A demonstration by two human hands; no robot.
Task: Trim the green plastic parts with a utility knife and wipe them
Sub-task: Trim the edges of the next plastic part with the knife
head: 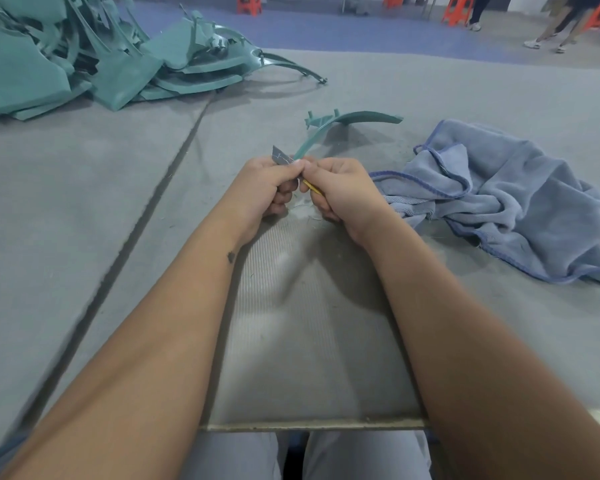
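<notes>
A curved green plastic strip (329,128) arcs from my hands out over the grey table, its far end resting on the surface. My left hand (267,188) grips the strip's near end, fingers curled. My right hand (343,192) holds a utility knife with a yellow handle (313,188). The knife's grey blade (280,157) sticks out up and to the left, above my left thumb and against the strip's end. The two hands touch each other at the fingertips. How much of the strip lies inside my left fist is hidden.
A crumpled blue cloth (499,199) lies right of my hands. A heap of green plastic parts (84,60) fills the far left of the table (84,202). Thin shavings lie under my hands. Orange stools and people's legs stand far behind.
</notes>
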